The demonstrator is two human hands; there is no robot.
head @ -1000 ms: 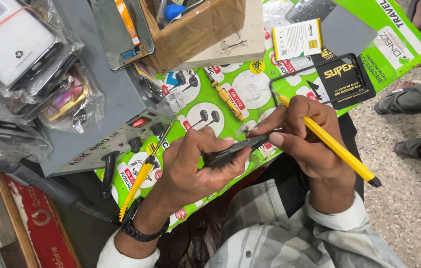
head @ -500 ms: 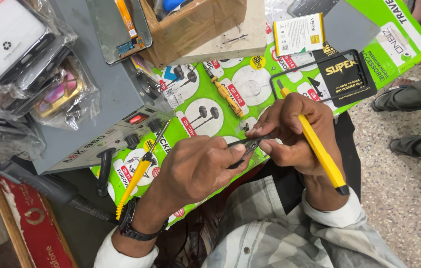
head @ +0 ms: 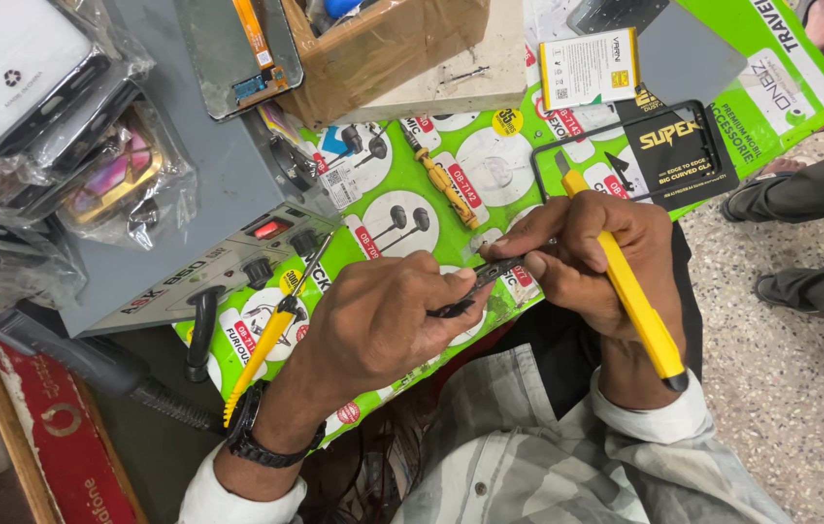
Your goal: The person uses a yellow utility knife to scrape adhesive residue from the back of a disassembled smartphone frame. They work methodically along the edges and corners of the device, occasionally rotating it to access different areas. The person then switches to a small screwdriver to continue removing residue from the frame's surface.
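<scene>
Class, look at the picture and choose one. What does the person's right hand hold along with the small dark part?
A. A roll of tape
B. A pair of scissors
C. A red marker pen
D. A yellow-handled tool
D: the right hand grips a yellow-handled tool whose handle runs back toward the wrist, while both hands pinch the small dark part.

Black flat packet (head: 676, 153) beside white-yellow label card (head: 588, 66), perhaps a battery.

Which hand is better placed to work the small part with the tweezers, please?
Left. The left hand already grips the tweezers, tips at the part; the right hand is busy pinching the part and holding a yellow tool.
</scene>
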